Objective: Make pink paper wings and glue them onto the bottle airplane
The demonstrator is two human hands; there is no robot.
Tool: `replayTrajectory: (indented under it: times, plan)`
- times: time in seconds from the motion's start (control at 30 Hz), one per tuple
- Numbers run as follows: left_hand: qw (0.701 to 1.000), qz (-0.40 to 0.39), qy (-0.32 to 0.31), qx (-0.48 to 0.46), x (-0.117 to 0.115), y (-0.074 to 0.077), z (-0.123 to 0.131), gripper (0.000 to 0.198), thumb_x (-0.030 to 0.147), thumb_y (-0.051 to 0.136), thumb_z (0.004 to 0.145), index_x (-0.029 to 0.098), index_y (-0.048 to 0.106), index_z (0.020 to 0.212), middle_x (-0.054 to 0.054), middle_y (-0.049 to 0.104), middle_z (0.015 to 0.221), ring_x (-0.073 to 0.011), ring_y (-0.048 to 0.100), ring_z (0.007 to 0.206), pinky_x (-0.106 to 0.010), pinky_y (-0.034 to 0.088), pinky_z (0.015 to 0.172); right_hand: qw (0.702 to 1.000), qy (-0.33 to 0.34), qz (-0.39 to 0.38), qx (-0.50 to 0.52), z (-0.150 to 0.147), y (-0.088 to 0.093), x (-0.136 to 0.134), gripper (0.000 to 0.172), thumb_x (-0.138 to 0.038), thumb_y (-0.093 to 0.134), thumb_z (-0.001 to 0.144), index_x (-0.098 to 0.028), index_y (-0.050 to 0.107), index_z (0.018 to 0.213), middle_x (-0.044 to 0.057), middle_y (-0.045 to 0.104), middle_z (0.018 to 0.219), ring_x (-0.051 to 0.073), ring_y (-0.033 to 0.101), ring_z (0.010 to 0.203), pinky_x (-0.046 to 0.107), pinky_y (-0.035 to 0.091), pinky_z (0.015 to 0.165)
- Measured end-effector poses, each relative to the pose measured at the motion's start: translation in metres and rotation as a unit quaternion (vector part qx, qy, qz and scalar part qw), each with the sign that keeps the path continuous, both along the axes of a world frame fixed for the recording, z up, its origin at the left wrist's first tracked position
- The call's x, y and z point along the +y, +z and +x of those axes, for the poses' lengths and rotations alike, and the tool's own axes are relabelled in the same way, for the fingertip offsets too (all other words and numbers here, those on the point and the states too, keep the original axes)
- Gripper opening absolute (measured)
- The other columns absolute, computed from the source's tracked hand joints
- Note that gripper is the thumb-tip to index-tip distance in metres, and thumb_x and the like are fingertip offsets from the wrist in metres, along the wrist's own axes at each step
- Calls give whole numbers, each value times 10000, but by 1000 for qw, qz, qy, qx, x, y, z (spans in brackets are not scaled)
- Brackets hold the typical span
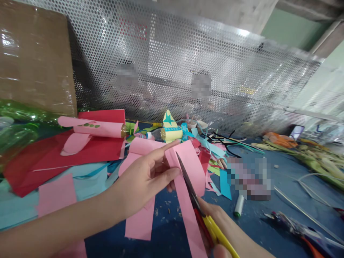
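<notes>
Between both hands, steel scissors [192, 190] slice smooth pink paper [188, 168].

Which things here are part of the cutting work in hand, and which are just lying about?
In use:
- left hand, pinching the pink paper strip
- right hand, grip closed on the scissors, blades in the strip

Lying about:
- pink paper-wrapped bottle on red paper sheet
- yellow paper model with teal star
- glue stick
- teal ribbon scraps
- cardboard sheet

A pink paper rocket [92, 128] lies on red sheets [53, 154] (a glue stick [238, 205] nearby) before perforated mesh [188, 64].
</notes>
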State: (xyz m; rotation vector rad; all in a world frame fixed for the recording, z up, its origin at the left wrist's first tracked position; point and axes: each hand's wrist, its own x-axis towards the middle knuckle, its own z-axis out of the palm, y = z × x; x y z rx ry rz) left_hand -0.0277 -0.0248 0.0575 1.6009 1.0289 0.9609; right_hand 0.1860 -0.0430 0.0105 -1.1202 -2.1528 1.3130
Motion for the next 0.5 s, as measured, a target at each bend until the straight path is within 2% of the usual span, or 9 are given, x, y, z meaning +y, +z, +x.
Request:
replayTrajectory:
  times: [0.13, 0.3, 0.37, 0.5]
  plan:
    - [999, -10, -7, -31, 0, -1, 1, 615, 275, 557, 871, 272, 301, 1430, 15, 650, 861, -130, 628, 684, -259, 549, 696, 1000, -7, 1, -6, -1, -1, -1, 672, -801, 351, 765, -169, 574, 820, 2, 512, 634, 173, 507, 610, 263, 460, 601]
    - [998, 14, -32, -47, 0, 1, -2, 687, 227, 556, 874, 328, 201, 1452, 57, 608, 747, -114, 610, 627, -223, 534, 637, 1000, -21, -3, -12, -2, -3, 1, 616, -746, 397, 804, -167, 595, 875, -5, 525, 635, 162, 510, 594, 237, 453, 565]
    - [997, 15, -53, -54, 2, 1, -4, 668, 204, 550, 874, 354, 215, 1433, 63, 602, 740, -106, 600, 611, -207, 520, 606, 1000, -20, -8, -20, -3, -3, 1, 609, -728, 371, 831, -161, 592, 863, -14, 507, 620, 149, 493, 579, 229, 438, 544]
    - [995, 0, -94, -45, 7, 3, -8, 475, 192, 540, 875, 327, 387, 1304, 46, 599, 780, -100, 590, 613, -201, 508, 580, 999, -5, 6, -35, -2, -3, 1, 591, -702, 376, 849, -150, 587, 831, -30, 479, 589, 120, 455, 544, 204, 403, 498]
